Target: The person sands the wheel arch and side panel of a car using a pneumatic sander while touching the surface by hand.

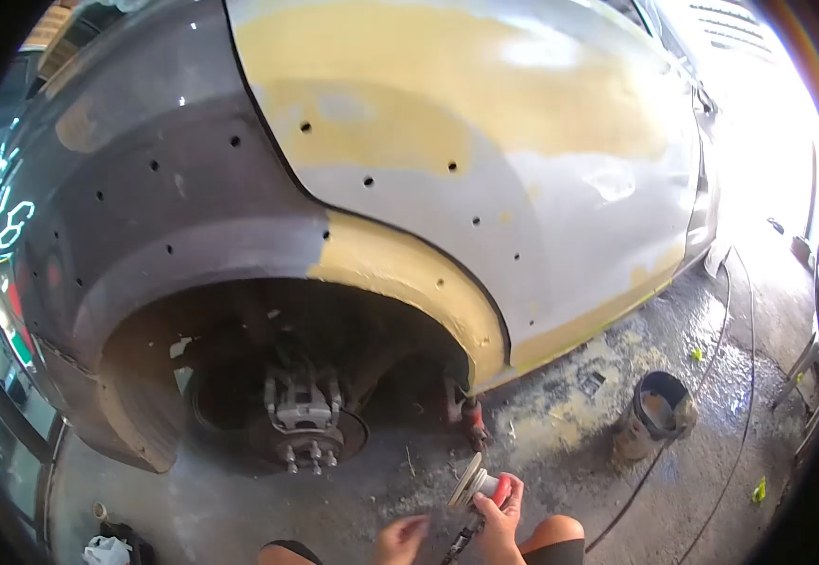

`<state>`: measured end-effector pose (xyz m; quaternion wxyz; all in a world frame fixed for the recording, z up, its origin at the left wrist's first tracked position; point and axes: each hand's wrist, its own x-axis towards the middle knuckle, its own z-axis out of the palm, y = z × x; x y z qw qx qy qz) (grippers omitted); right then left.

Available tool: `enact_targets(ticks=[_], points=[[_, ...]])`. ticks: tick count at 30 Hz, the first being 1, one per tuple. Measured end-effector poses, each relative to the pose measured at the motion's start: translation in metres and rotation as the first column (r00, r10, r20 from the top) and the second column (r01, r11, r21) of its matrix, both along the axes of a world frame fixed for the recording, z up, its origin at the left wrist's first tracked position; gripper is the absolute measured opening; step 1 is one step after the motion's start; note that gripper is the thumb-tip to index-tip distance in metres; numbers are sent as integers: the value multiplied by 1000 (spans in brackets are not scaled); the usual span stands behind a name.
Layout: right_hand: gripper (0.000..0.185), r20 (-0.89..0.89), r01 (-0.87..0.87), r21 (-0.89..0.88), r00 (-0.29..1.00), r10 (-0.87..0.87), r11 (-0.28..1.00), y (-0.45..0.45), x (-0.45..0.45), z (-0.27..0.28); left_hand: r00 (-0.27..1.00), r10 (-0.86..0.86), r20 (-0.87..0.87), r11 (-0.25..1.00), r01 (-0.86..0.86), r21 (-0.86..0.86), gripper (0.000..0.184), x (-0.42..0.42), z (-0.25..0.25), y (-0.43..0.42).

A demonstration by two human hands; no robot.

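Observation:
My right hand (501,520) is closed around a red and grey air sander (489,485). Its round pale pad (467,478) is tilted on edge and faces left, away from the car. A dark hose fitting (461,540) runs down from the tool, between my hands. Low in the view, my left hand (402,539) is just left of the sander, apart from it; its fingers are smeared. Ahead is a car's side panel (607,193) with yellow filler patches and several small holes. Filler also covers part of the wheel arch (400,250).
The wheel is off, baring the brake disc and hub studs (310,457). A red jack (474,424) stands under the sill. A dirty bucket (649,414) is on the wet floor at right, near a long hose (744,414). A white plastic bag (108,550) lies at lower left.

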<state>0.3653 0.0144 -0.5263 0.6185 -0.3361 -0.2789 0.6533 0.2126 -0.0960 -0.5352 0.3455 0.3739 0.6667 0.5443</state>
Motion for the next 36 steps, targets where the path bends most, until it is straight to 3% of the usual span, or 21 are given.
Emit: enact_targets(ticks=[1,2,3,4,6,9,11,13,16,19,25,31,36], points=[[68,89,46,78,995,-53,996,4,-3,13,998,11,-60,998,-15,-68,25,-31,23,-7],[70,177,92,149,977,-118,985,4,-4,24,988,37,-148,999,-39,-11,15,-61,68,-8],[71,306,133,293,925,-225,947,4,-8,40,923,138,-359,965,-43,259,10,-84,115,4],[72,412,143,439,845,-340,887,9,-16,61,777,220,-590,929,19,370,6,-111,170,14],[73,471,125,641,715,-516,758,22,-33,82,557,401,-728,809,158,566,5,-142,285,34],[73,459,110,744,633,-623,659,23,-52,128,198,674,-712,596,423,682,7,-165,437,58],[75,427,109,798,593,-683,593,25,-66,149,32,750,-661,546,535,645,9,-176,511,80],[78,412,71,845,544,-731,529,25,-75,174,-155,748,-646,615,527,586,13,-186,554,99],[78,335,102,894,493,-803,436,36,-93,215,-345,796,-497,604,505,617,20,-192,558,119],[77,244,129,936,432,-868,327,55,-107,256,-303,823,-480,566,502,654,22,-197,555,123],[75,240,80,953,394,-887,293,75,-130,301,-316,815,-487,580,478,660,22,-194,554,121],[77,309,27,931,476,-824,364,57,-153,317,-326,810,-488,586,493,643,25,-194,550,123],[72,342,140,887,440,-830,440,73,-131,306,-331,816,-475,577,521,628,27,-193,548,123]])
